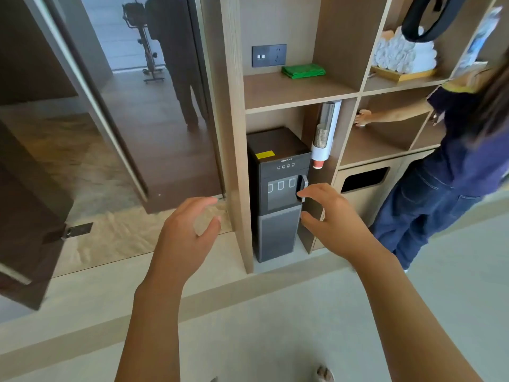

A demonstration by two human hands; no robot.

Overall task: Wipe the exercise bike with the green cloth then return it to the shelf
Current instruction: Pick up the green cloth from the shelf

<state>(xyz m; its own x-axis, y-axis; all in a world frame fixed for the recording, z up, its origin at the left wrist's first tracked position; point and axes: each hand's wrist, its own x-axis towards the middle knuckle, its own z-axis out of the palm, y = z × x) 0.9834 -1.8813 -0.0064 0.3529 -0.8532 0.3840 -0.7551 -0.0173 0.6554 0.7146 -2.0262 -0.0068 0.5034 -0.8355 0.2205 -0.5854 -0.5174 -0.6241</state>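
Green cloth (303, 71), folded, lies on the shelf (292, 91) above the water dispenser (278, 188). Both hands, left (190, 230) and right (327, 216), hover empty, fingers relaxed, below it. Best approach: reach upward, grasp all folded layers together.

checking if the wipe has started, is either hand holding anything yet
Nothing is held. The left hand and right hand are both empty, and the cloth lies on the shelf.
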